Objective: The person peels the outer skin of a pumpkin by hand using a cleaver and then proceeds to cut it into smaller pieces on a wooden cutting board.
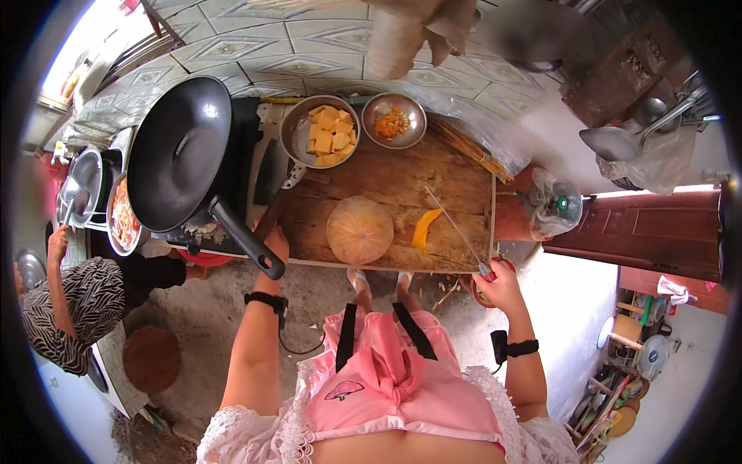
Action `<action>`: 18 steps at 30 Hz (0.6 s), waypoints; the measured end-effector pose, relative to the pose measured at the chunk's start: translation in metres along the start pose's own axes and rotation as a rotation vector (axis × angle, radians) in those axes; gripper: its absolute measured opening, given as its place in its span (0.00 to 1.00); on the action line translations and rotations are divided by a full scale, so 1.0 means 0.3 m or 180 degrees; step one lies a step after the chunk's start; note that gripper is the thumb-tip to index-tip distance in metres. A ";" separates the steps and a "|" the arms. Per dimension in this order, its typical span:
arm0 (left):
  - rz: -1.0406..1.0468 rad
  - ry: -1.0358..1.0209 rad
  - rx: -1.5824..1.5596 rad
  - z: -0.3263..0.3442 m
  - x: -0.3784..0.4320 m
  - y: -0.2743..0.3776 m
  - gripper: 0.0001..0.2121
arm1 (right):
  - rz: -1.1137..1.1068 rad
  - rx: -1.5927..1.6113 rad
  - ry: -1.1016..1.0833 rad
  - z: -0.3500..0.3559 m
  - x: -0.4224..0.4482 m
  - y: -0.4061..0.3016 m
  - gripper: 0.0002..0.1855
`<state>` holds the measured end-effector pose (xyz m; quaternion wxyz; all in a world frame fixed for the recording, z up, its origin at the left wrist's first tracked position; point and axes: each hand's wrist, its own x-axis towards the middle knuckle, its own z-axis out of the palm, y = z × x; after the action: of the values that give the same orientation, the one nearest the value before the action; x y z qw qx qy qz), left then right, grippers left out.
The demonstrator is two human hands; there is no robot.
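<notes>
My right hand (499,285) grips a knife (458,229) by its red handle at the board's front right corner. Its thin blade slants up and left over the wooden cutting board (371,180). Left of the blade lies a curved orange strip of pumpkin (426,228). A round, pale orange pumpkin piece (359,231) sits near the board's front edge. My left hand (279,242) is at the board's left front corner, partly hidden behind the wok handle; its fingers are unclear. Pumpkin chunks fill part of a metal bowl (291,142) at the back. Beside it, another metal bowl (421,124) holds seeds and pulp.
A black wok (179,151) is tilted at the left, its handle (246,236) jutting toward my left forearm. A dark blade (269,174) lies left of the board. Farther left, a person (75,307) holds a ladle by other pans. Thin sticks (469,149) lie along the back right.
</notes>
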<state>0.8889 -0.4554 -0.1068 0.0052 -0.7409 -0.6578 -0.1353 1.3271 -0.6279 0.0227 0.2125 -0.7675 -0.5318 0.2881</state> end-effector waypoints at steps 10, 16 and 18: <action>0.2197 -0.0904 -0.2075 -0.182 -0.089 0.608 0.12 | -0.0220 -0.0175 -0.0470 0.017 0.053 0.055 0.20; 0.1980 -0.1104 -0.1335 -0.039 -0.079 0.775 0.15 | -0.0575 -0.0240 -0.0762 0.011 0.096 0.014 0.18; 0.1713 -0.1236 -0.1152 0.004 -0.094 0.796 0.16 | -0.0468 -0.0505 -0.1096 0.054 0.146 0.063 0.18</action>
<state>1.1196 -0.5147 -0.0732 -0.2152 -0.8880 -0.3939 -0.1002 1.3411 -0.5929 -0.0109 0.0778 -0.6803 -0.6359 0.3560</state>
